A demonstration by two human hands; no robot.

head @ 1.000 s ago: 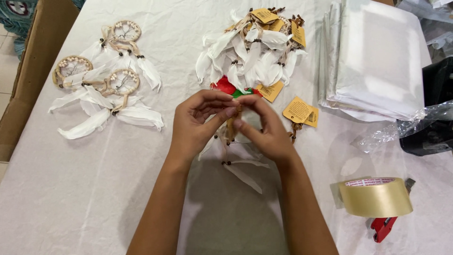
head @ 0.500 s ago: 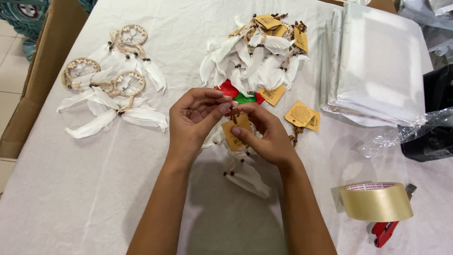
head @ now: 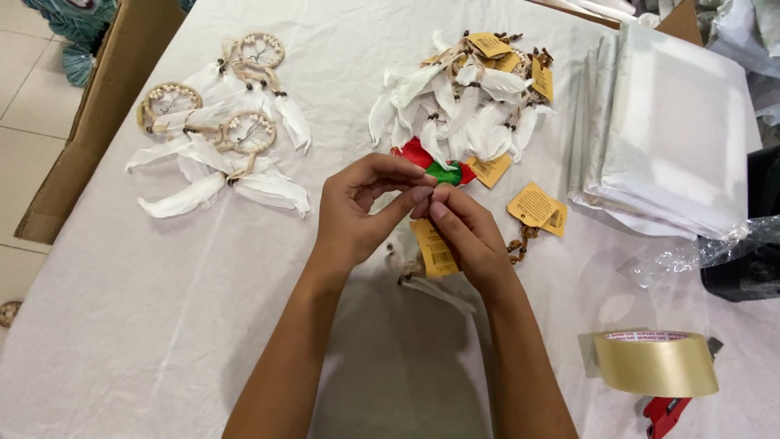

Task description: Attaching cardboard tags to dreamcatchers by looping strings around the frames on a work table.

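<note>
Head view: both forearms rise from the bottom edge to the middle of the frame, over a desk point(head: 146, 325) covered in creased white cloth. The left hand point(head: 357, 213) is curled, its thumb and forefinger pinched together at the fingertips. The right hand point(head: 465, 232) meets it fingertip to fingertip, closed on a small yellow-brown card tag with a barcode point(head: 433, 250), which hangs flat below the fingers. Beneath the hands, partly hidden, lie dark wooden beads and a white feather of a small dreamcatcher point(head: 422, 280); just how the hands grip its cord cannot be told.

Just above the hands sits a small glossy red and green object point(head: 439, 167), touching a loose heap of soft white feathers, beads and yellow card tags point(head: 463, 97) in the upper middle. At the upper left lie three small round dreamcatchers with pale bead-wrapped hoops and long white feathers point(head: 215, 134), fanned out and overlapping. To the right of the hands lie two more rectangular yellow card tags point(head: 536, 207) with a short beaded cord. A thick stack of flat, clear plastic bags point(head: 674, 138) fills the upper right. At the lower right stands a wide roll of tan, shiny packing tape point(head: 656, 362), with a red plastic tool point(head: 665, 413) just under it. A brown cardboard sheet point(head: 97, 122) leans along the left edge.
</note>
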